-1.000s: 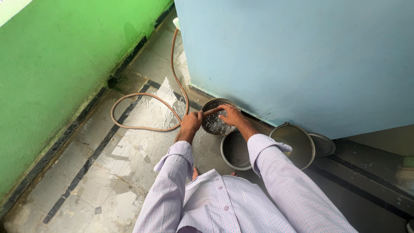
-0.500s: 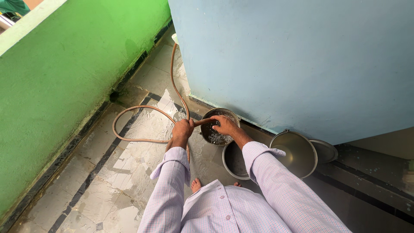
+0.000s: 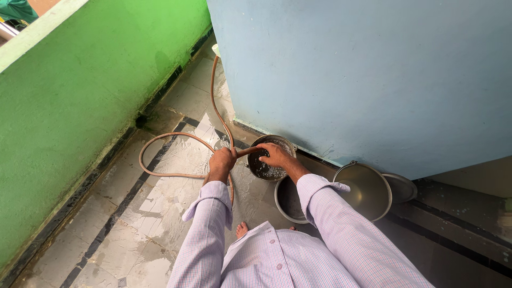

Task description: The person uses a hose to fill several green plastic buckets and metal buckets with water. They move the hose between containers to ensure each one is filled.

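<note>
Left hand [image 3: 222,160] closed around a brown hose [image 3: 176,174], its end lying roughly level and pointing right into a steel pot [image 3: 271,156] of splashing water (set on wet floor tiles [image 3: 160,202] against the blue wall [image 3: 362,74]), right hand [image 3: 276,155] open, fingers spread over the rim.

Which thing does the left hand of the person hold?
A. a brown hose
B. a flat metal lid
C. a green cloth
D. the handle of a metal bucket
A: the left hand is closed around the brown hose, whose end points into the metal pot with water, where the right hand rests.
</note>
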